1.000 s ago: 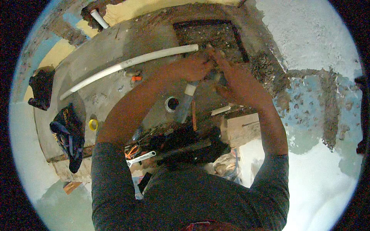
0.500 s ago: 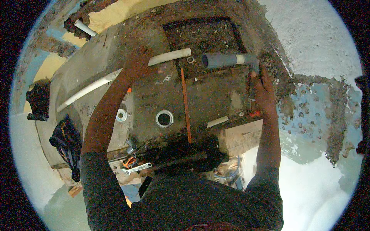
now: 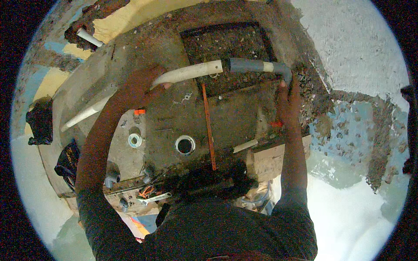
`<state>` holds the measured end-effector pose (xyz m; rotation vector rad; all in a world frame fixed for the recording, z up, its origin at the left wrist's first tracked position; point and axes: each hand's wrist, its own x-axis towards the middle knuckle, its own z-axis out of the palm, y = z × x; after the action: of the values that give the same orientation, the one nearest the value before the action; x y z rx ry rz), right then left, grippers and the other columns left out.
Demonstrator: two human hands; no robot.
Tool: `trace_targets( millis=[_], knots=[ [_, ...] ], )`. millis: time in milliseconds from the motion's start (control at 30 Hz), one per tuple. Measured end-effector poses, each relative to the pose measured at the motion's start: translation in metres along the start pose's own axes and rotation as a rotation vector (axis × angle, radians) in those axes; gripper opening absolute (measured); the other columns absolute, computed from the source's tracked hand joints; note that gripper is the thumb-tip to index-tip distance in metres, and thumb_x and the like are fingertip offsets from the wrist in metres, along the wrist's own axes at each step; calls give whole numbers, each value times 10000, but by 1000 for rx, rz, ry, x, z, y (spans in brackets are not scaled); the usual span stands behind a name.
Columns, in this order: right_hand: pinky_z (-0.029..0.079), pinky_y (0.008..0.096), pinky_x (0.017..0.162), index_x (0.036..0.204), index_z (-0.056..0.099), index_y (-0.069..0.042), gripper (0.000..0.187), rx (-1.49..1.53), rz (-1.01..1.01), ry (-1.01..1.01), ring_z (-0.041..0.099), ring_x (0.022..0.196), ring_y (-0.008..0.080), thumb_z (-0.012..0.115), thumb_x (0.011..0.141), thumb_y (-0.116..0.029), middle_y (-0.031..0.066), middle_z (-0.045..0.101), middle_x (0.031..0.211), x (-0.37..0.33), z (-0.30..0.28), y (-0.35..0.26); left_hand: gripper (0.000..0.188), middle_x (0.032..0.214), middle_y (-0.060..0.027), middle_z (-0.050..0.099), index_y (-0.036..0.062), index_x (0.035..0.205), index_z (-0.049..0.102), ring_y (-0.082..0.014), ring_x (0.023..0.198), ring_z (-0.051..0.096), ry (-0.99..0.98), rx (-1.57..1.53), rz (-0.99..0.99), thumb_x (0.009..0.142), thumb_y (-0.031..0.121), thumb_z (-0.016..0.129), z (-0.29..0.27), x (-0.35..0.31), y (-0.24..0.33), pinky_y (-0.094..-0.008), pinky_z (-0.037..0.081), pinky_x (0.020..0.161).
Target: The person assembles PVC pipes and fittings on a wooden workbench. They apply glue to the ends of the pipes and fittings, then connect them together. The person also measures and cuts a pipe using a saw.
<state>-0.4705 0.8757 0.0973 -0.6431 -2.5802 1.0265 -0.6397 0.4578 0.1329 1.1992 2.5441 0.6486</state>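
Note:
My left hand (image 3: 140, 85) grips a long white pipe (image 3: 187, 72) that runs across the rough concrete floor (image 3: 165, 117). At the pipe's right end sits a grey pipe section (image 3: 246, 65) ending in a grey elbow (image 3: 283, 70). My right hand (image 3: 288, 102) holds that elbow from below, fingers around it. The white pipe's end meets the grey section over a dark square pit (image 3: 226, 48) in the floor.
A thin orange rod (image 3: 208, 126) lies on the floor between my arms. Two round pipe openings (image 3: 185, 145) (image 3: 134, 140) are set in the concrete. Tools and fittings (image 3: 148, 193) lie near my body. A short white pipe (image 3: 89, 37) sticks out at upper left. A dark bag (image 3: 40, 122) lies at left.
My hands have spread apart: the left went to the white pipe, the right carried the grey elbow section to the right. The white pipe's end now meets the grey section.

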Motion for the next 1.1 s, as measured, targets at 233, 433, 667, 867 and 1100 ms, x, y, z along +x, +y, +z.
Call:
trace_targets(
  millis=[233, 433, 667, 867, 1100],
  knots=[
    [516, 344, 829, 1511, 433, 16, 561, 98, -72, 31, 609, 932, 200, 527, 1096, -349, 127, 636, 1155, -6, -6, -18, 341, 1022, -205, 666, 42, 1163, 638, -410, 967, 673, -21, -88, -31, 977, 324, 682, -19, -12, 16, -504, 536, 829],
    [481, 307, 695, 1480, 435, 9, 496, 182, -79, 6, 547, 797, 127, 516, 1103, -302, 56, 589, 961, -16, -8, -14, 342, 1013, -206, 657, 38, 1166, 628, -394, 956, 674, -61, -146, -143, 995, 332, 664, -25, -20, 20, -499, 532, 822],
    [484, 310, 700, 1461, 441, -17, 479, 162, -145, 52, 545, 809, 127, 521, 1098, -318, 46, 576, 951, -26, -6, -18, 330, 974, -180, 657, 36, 1149, 629, -360, 905, 672, -76, -105, -55, 1001, 330, 657, -36, -24, 24, -455, 533, 797],
    [518, 339, 750, 1507, 386, -43, 574, 526, -114, -33, 572, 869, 160, 554, 1073, -378, 59, 582, 1044, -32, -18, -47, 312, 932, -160, 645, 36, 1141, 627, -317, 852, 677, -48, -165, 115, 1012, 319, 649, -45, -27, 25, -435, 532, 742],
    [526, 345, 833, 1464, 406, -59, 687, 686, -178, -48, 586, 967, 191, 606, 1006, -531, 86, 564, 1173, -15, -29, -29, 350, 967, -147, 657, 40, 1159, 622, -287, 856, 678, -236, -290, -9, 1002, 352, 659, -59, -38, 31, -424, 531, 744]
  ],
)
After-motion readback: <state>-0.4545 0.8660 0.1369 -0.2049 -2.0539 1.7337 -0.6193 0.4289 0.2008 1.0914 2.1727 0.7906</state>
